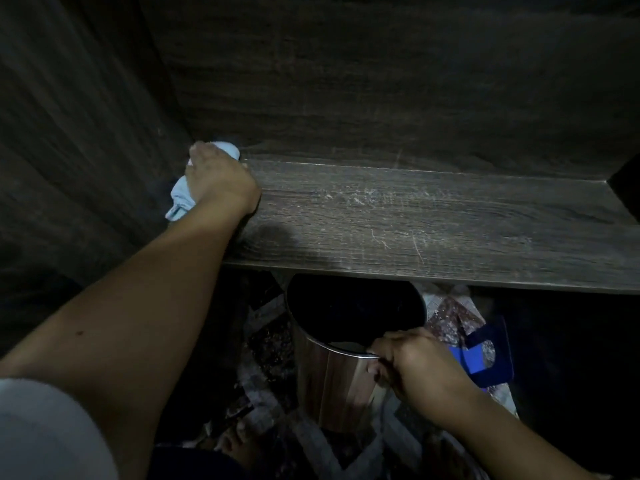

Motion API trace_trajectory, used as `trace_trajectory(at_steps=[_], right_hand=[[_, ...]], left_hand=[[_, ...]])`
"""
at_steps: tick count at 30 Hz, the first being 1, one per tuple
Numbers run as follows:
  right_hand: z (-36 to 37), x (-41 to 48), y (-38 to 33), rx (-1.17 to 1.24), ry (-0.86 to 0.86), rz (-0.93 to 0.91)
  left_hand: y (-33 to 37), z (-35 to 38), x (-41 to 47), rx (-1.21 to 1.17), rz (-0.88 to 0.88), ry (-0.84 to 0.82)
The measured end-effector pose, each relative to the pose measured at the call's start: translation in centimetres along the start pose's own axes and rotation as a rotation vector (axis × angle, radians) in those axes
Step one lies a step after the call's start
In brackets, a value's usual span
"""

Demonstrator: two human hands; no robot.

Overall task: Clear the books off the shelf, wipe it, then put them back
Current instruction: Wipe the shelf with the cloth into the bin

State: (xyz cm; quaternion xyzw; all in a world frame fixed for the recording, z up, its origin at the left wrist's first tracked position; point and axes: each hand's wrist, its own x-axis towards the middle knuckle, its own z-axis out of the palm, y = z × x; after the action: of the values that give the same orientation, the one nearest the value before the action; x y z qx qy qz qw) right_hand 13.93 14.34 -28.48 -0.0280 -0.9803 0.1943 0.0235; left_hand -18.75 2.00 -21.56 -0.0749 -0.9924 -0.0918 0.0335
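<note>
Pale sleeve (41,427) at lower left leads up a bare arm to the left hand (221,181), its fingers curled round a light blue cloth (181,199) in the back left corner of the dark wooden shelf (415,220). Below the shelf's front edge, the right hand (415,365) grips the rim of a cylindrical metal bin (332,382) near a blue object (491,355).

Shiny cylindrical bin (329,386) on patterned floor (266,341), blue flat object (502,365) just beside it
</note>
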Motion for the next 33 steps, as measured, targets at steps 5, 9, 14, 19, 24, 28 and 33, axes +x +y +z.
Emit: trace_trajectory(at_steps=[5,9,14,19,24,28,33], right_hand=[[-0.5,-0.5,0.5,0.013,-0.005,0.013],[-0.9,-0.8,1.3,0.018,-0.016,0.022],[-1.1,-0.6,1.5,-0.016,-0.026,0.012],[-1.2,-0.5,1.4,-0.031,-0.015,-0.003],[-1.0,-0.4,1.6,-0.02,-0.013,-0.002],[-1.2,-0.5,0.9,-0.002,0.014,0.015],[-1.1,-0.6,1.3,0.016,-0.014,0.001]], left_hand=[[1.2,-1.1,1.8,0.09,-0.088,-0.054],[1.1,-1.6,1.5,0.127,0.046,-0.02],[4.8,-1.1,-3.9,-0.127,0.177,0.165],[1.9,-1.2,-1.5,0.085,0.102,0.55],[0.5,0.6,-1.8,0.149,-0.011,0.198],[-1.3,1.1,-0.6,0.12,-0.012,0.12],[-0.6,-0.6,0.7,0.08,-0.042,0.064]])
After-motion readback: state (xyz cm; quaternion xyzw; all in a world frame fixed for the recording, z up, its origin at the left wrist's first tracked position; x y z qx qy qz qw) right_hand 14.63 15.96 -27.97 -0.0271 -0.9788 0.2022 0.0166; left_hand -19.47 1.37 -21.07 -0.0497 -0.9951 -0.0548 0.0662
